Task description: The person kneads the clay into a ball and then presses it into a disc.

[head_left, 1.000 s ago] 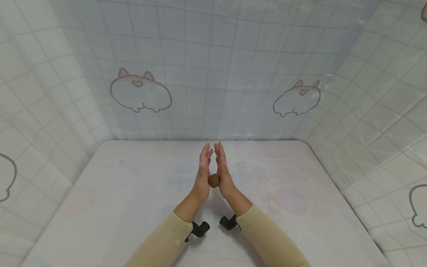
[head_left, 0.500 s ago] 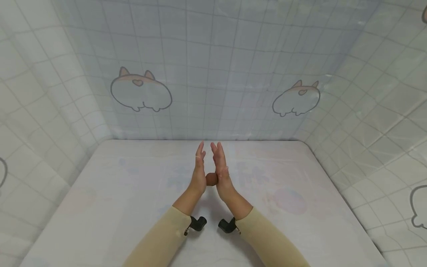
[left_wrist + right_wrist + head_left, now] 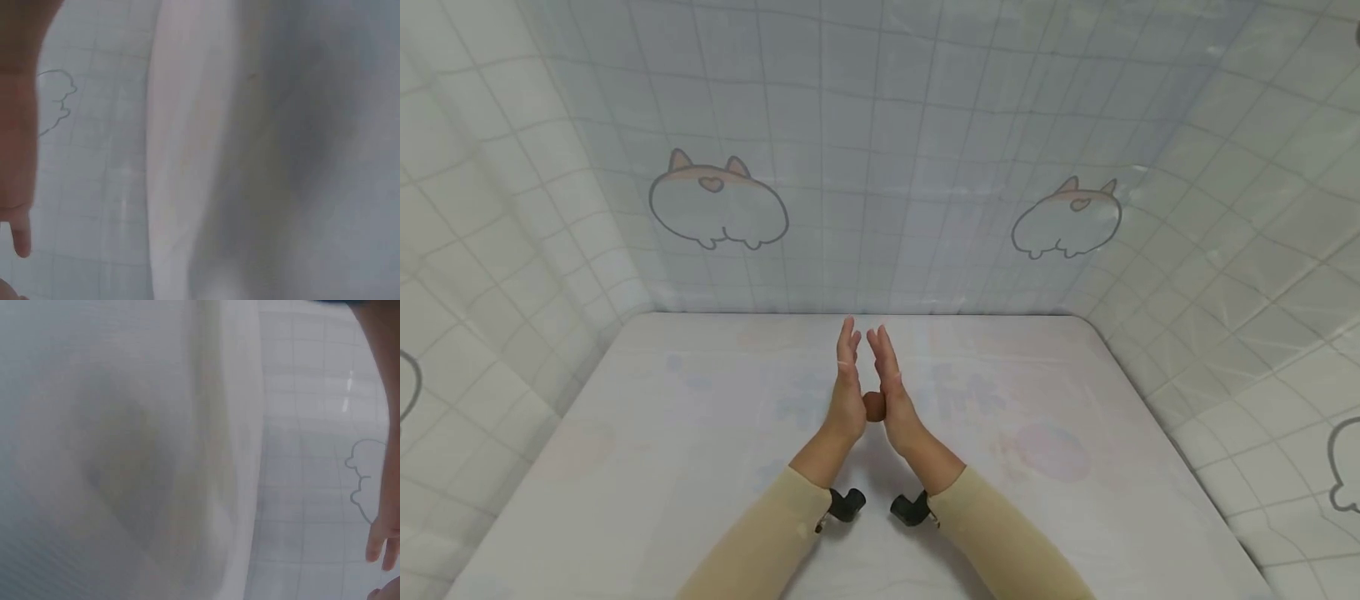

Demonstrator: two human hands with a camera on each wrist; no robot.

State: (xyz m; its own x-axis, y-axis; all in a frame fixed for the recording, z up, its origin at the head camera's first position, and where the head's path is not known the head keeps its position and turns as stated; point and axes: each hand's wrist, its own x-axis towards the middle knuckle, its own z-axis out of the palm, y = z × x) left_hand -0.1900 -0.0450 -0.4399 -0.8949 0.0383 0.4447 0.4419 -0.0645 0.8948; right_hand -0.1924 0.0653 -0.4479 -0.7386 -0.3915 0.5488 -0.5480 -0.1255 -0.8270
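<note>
A small round brown ball (image 3: pixel 874 407) sits between the two palms, near their heels, above the table; its material cannot be told. My left hand (image 3: pixel 847 396) presses on it from the left with its fingers straight and pointing away from me. From the other side my right hand (image 3: pixel 898 402) presses with straight fingers too. The fingertips lean toward each other but stay apart. In the left wrist view part of the left hand (image 3: pixel 17 144) shows at the left edge, and the right wrist view catches the right hand (image 3: pixel 389 534) at its right edge. Neither wrist view shows the ball.
Below the hands lies a table with a pale, faintly printed cover (image 3: pixel 700 433). Tiled-pattern sheets with cartoon animals, such as the back sheet (image 3: pixel 880 208), enclose it at the back and both sides. A small black device (image 3: pixel 847 505) is on each wrist.
The hands shift slightly to the left and slide against each other, with the ball turning between the palms. The right fingertips have tilted left and drawn back a little.
</note>
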